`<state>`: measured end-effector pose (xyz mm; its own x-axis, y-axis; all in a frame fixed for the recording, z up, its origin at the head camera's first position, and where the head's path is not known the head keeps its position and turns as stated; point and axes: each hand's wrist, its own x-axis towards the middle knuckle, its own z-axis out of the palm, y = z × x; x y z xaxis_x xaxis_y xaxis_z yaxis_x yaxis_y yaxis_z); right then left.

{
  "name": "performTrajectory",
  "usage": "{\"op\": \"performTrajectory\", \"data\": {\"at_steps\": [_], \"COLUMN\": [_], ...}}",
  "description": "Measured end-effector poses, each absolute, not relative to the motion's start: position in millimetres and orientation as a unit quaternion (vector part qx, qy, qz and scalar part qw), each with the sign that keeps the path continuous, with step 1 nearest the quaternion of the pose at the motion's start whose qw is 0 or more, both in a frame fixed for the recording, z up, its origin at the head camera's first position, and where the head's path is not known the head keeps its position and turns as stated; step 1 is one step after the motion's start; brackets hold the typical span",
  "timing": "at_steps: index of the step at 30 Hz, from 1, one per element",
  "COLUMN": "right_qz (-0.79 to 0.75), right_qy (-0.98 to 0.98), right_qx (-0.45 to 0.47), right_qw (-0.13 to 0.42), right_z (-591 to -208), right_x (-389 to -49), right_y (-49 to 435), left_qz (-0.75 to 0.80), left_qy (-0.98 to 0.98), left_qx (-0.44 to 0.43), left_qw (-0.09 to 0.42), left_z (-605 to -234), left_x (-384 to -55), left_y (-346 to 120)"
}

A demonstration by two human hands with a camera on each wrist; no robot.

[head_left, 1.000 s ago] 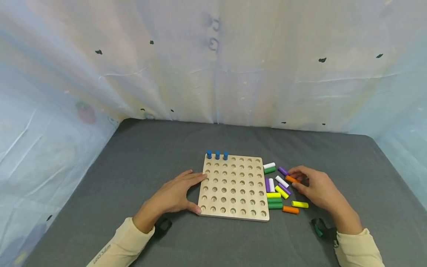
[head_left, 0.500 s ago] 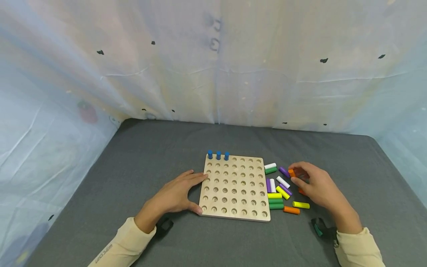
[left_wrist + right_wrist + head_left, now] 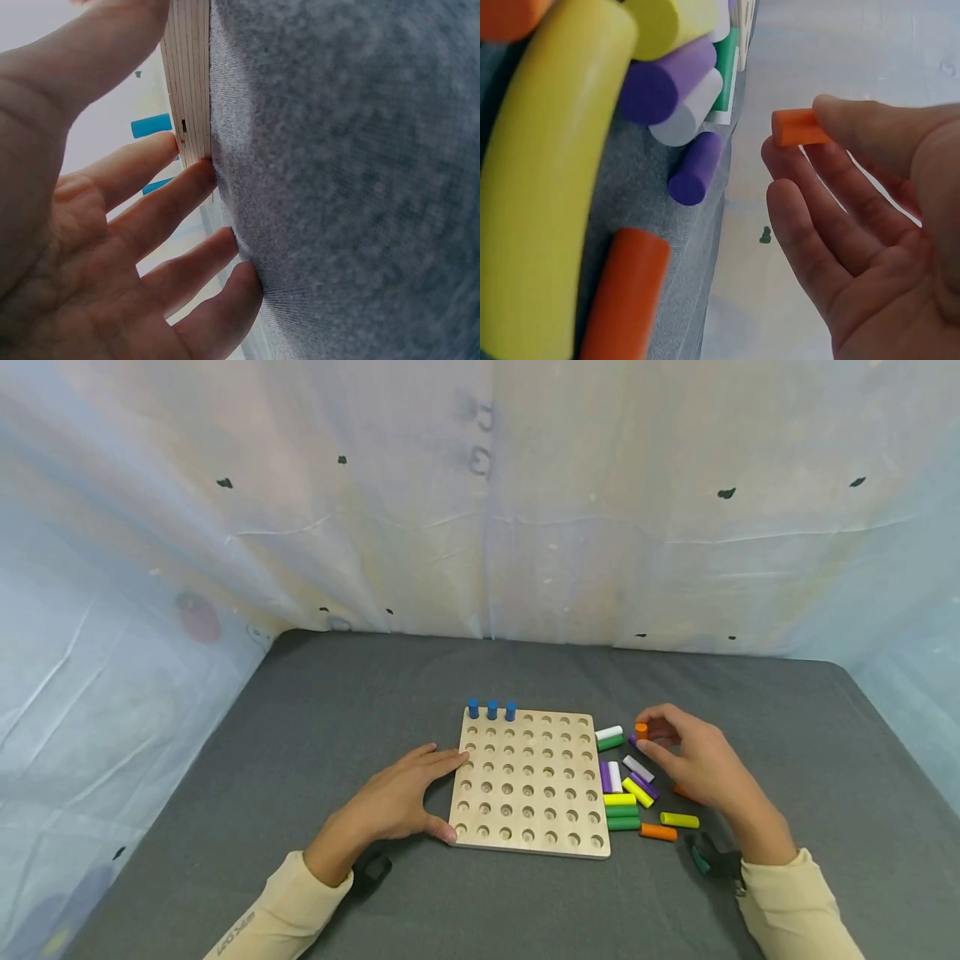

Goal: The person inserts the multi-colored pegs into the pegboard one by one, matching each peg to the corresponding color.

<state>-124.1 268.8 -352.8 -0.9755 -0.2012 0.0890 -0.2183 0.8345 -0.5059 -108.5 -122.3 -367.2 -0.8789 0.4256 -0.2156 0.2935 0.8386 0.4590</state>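
A square wooden pegboard [image 3: 528, 781] with rows of round holes lies on the table. Three blue pegs [image 3: 492, 710] stand upright in its far row, at the left end. My left hand [image 3: 390, 795] rests spread along the board's left edge, thumb near the near corner; the left wrist view shows the fingertips touching the board's side [image 3: 191, 90] and the cloth. Pinched between the thumb and fingers of my right hand [image 3: 697, 760] is an orange peg [image 3: 799, 127], held roughly upright above the loose pegs.
Loose pegs lie right of the board: green pegs [image 3: 622, 823], a yellow peg [image 3: 679, 820], an orange peg [image 3: 658, 832], plus several white and purple ones. Grey cloth [image 3: 360, 693] covers the table, and a pale curtain [image 3: 555, 527] hangs behind it.
My right hand has lifted the orange peg off the table, turned it toward upright and moved a little away from me and to the left. The left hand stays on the board.
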Motion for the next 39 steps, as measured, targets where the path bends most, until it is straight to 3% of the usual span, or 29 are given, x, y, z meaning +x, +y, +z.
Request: {"op": "performTrajectory", "data": {"at_steps": [13,39], "right_qz": [0.267,0.296], "right_qy": [-0.953,-0.920], "right_qx": [0.141,0.258], "right_qw": [0.018,-0.003], "right_z": [-346.9,-329.3], "right_x": [-130.8,-160.5], "right_y": [252.9,165.1], "left_qz": [0.210,0.213], "left_qy": [0.946,0.948], "left_qx": [0.192,0.175], "left_qw": [0.153,0.161], "left_z": [-365.1,-367.8], "left_x": [-109.3,-108.6], "left_y": [-121.3,-121.4]}}
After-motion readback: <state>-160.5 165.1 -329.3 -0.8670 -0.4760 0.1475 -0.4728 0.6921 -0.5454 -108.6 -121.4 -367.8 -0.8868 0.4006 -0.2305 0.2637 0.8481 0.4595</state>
